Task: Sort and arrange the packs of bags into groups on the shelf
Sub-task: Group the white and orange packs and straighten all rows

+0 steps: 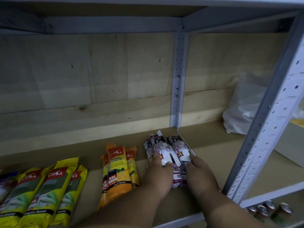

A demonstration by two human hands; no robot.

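Both hands down on white drawstring packs (pixel 166 153) at shelf (pixel 213 162) right end: left grip (pixel 158 175) and right grip (pixel 199 171) pressed flat against either flank, likely squaring that group. Leftward, apart: orange packs (pixel 118 170), then yellow packs (pixel 44 191).

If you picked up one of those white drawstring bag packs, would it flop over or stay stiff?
Probably a bit bendy, not stiff: each white pack looks like a soft plastic wrapper around rolled bags. It is likely light, since both the left hand and right hand are nudging the group at once. The glossy wrapper may be slippery, and the rounded shape might roll.
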